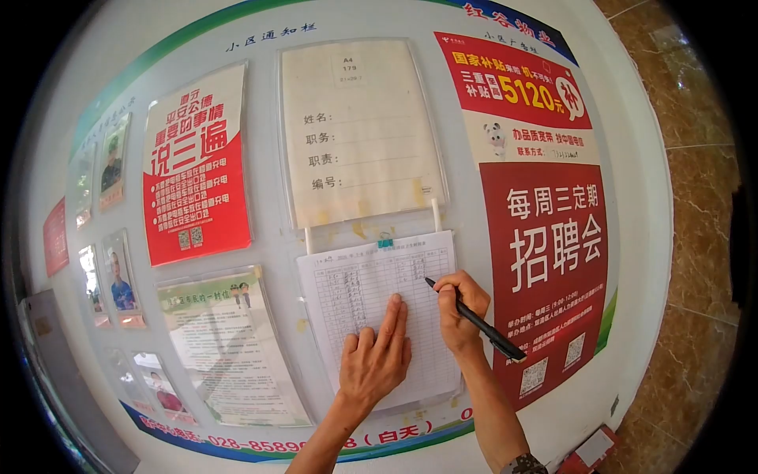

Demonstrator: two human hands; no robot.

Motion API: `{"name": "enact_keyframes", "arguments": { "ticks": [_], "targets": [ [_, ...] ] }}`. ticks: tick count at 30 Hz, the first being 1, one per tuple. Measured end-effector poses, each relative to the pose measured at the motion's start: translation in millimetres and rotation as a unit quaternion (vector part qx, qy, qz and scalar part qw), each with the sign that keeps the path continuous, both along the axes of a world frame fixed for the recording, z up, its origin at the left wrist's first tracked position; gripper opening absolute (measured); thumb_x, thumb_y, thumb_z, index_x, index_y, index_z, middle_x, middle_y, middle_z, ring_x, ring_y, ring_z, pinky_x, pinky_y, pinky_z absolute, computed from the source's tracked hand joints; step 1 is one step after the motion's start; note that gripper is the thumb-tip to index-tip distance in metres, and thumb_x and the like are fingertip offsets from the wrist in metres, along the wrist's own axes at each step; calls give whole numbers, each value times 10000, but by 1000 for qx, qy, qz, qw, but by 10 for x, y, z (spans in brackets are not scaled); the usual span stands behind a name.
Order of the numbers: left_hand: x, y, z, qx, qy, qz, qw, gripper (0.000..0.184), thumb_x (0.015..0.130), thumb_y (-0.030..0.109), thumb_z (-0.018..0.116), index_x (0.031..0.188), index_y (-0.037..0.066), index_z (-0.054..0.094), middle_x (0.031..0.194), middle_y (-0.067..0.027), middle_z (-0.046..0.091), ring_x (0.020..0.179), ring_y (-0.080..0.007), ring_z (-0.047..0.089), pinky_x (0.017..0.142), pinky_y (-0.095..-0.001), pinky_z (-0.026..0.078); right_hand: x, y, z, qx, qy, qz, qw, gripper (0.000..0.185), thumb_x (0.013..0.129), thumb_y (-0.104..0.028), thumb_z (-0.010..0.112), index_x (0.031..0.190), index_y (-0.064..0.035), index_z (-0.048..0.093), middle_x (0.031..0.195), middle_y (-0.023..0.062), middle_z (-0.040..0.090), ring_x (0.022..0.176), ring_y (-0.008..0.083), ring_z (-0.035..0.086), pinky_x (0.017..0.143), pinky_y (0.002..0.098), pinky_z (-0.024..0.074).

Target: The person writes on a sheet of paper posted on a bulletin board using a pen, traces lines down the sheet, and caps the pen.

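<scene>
A white sheet with a printed table (430,355) hangs on the notice board, a teal clip (385,243) at its top edge. Handwriting fills some of its upper rows. My left hand (375,355) lies on the sheet with its fingers spread, pressing on the lower middle part. In my right hand (460,308) is a black pen (489,332), pinched between the fingers, its tip at the upper right rows of the table. The pen's back end points down to the right.
Above the sheet is a blank name form (363,134) in a clear sleeve. Red posters (545,237) cover the right side. A red and white notice (197,166), a printed letter (229,347) and small portrait photos are on the left. A red and white object (588,450) shows at the lower right.
</scene>
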State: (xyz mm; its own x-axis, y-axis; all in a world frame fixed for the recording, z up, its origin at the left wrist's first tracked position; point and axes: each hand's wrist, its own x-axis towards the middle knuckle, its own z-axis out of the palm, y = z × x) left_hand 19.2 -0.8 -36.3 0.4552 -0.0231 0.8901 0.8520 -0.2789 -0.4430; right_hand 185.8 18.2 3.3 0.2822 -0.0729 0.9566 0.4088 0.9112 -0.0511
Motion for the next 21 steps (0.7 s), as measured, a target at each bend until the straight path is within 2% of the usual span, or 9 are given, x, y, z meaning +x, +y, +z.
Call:
{"name": "enact_keyframes", "arguments": {
  "ticks": [11, 14, 21],
  "targets": [
    [-3, -4, 19, 7, -1, 7, 1000, 541, 834, 182, 666, 1344, 19, 585, 1497, -79, 489, 624, -162, 389, 593, -318, 334, 7, -13, -23, -4, 8, 4, 1000, 78, 849, 26, 534, 795, -1, 582, 647, 65, 533, 534, 140, 481, 499, 288, 401],
    [-2, -7, 38, 27, 2, 1, 1000, 480, 844, 203, 644, 1290, 26, 637, 1445, -60, 548, 589, -145, 386, 543, -292, 320, 7, -2, -24, 0, 7, 5, 1000, 71, 845, 19, 541, 793, 0, 584, 649, 64, 536, 534, 138, 480, 499, 284, 401],
    [-2, 8, 42, 41, 2, 2, 999, 457, 844, 191, 631, 1267, 20, 650, 1437, -72, 555, 588, -146, 397, 545, -296, 332, -54, -40, -14, 21, -36, -24, 999, 73, 839, 11, 549, 783, -3, 593, 667, 82, 562, 557, 183, 529, 512, 317, 423]
  ]
}}
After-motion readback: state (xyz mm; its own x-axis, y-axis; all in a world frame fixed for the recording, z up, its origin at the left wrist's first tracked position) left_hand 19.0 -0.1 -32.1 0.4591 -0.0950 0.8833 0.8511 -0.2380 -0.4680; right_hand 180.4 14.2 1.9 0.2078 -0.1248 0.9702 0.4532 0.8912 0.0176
